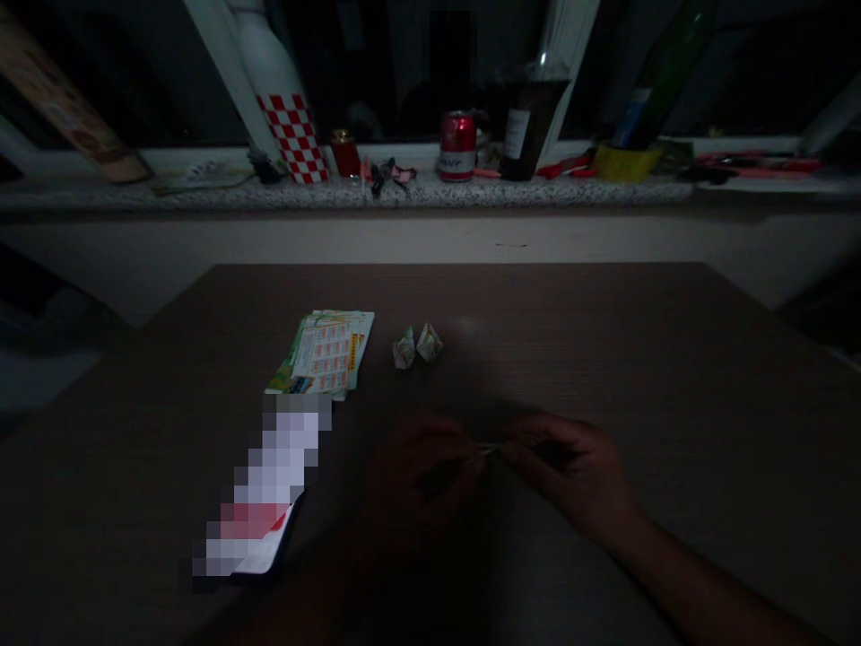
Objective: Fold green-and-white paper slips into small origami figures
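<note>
Both hands meet over the dark wooden table. Pinched between the fingertips of my left hand (427, 458) and my right hand (571, 462) is a small, thin, pale piece that looks like folded paper (489, 449); most of it is hidden by the fingers and the dim light. Beyond my left hand stand two small folded paper shapes, a left one (404, 348) and a right one (429, 343), printed in mixed colours. To their left lies a loose stack of printed leaflets (326, 354). A lit phone (265, 556), its screen mostly blurred out, rests nearer to me.
Behind the table (605, 314) runs a granite windowsill (417, 193). On it stand a red-and-white checkered bottle (292, 135), a small red jar (345, 154), a red can (457, 148), a dark cup (525, 135) and a green bottle (663, 81).
</note>
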Demonstrator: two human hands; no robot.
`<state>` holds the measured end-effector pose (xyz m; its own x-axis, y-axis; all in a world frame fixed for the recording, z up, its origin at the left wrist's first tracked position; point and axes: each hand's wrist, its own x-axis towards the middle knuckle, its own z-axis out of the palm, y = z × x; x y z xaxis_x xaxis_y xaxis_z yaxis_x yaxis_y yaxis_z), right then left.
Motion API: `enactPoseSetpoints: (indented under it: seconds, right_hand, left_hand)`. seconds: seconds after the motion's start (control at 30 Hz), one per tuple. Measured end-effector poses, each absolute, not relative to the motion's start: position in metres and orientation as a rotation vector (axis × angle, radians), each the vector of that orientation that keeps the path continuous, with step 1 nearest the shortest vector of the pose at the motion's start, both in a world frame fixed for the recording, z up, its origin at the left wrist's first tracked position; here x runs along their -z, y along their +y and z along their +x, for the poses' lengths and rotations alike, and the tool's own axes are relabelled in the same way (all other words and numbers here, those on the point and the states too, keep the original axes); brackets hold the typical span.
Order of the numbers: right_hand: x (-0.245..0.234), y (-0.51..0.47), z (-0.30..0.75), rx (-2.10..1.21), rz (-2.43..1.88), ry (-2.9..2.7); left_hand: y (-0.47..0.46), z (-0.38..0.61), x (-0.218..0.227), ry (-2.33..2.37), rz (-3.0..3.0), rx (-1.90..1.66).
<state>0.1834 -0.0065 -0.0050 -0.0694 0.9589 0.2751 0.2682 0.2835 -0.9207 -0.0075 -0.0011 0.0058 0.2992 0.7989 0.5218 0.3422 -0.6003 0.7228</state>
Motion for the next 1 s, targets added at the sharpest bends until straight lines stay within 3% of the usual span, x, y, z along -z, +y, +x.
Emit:
enactPoseSetpoints:
  seconds: [0.27, 0.5, 0.63, 0.73, 1.0]
  right_hand:
    - [0.003, -0.006, 0.178, -1.018, -1.109, -1.402]
    - [0.007, -0.006, 0.183, -0.776, -1.132, -1.554]
    - [0.007, -0.008, 0.185, -0.669, -1.117, -1.710]
    - [0.007, -0.009, 0.185, -0.685, -1.124, -1.718]
    - [0.009, -0.008, 0.187, -1.022, -0.952, -1.662]
  left_hand:
    - [-0.004, -0.005, 0.002, 0.794, 2.378, -1.150]
    - [-0.009, -0.008, -0.006, 0.946, 2.398, -1.116]
    - [-0.004, -0.007, -0.006, 1.230, 2.079, -1.146]
    - [0.001, -0.006, -0.003, 1.191, 1.720, -0.959]
    - [0.010, -0.002, 0.002, 1.037, 0.924, -0.866]
